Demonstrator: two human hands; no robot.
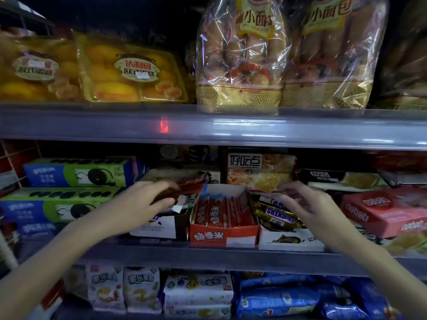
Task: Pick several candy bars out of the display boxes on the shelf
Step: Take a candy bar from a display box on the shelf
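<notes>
Fingers (161, 188) of the left hand (141, 202) pinch dark-wrapped candy bars (184, 189) above the left display box (161, 224), seemingly lifting them clear, while the right hand (307, 204) (blurred) hovers spread and empty over the Snickers bars (279, 218) in their box (291, 239).

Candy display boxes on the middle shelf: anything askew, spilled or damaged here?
Nothing spilled or visibly damaged. The Snickers bars lie loose and crisscrossed in the right display box, unlike the red bars in neat rows in the red box. The left hand grips dark-wrapped bars; the right hand hovers, blurred.
</notes>
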